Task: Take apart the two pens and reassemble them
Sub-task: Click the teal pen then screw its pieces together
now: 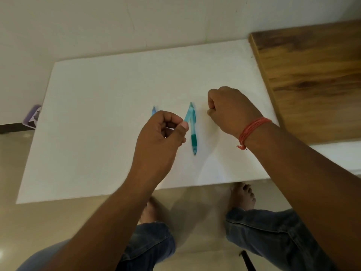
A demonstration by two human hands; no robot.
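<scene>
On the white table (97, 124) lies a translucent blue pen (194, 133) with a teal grip, its tip towards me. Just left of it, my left hand (162, 133) pinches a light blue pen barrel piece (188, 113) between thumb and fingers; the piece slants up and away, crossing the top of the lying pen. A small blue pen part (153, 110) peeks out beyond my left hand's knuckles, and I cannot tell whether it rests on the table. To the right of the pen, my right hand (230, 110) is curled into a fist with fingertips pinched near the table; nothing shows in it.
A wooden surface (312, 75) adjoins the table on the right. A purple object (32, 116) sits past the table's left edge, near the wall. My legs and bare feet are below the table's near edge.
</scene>
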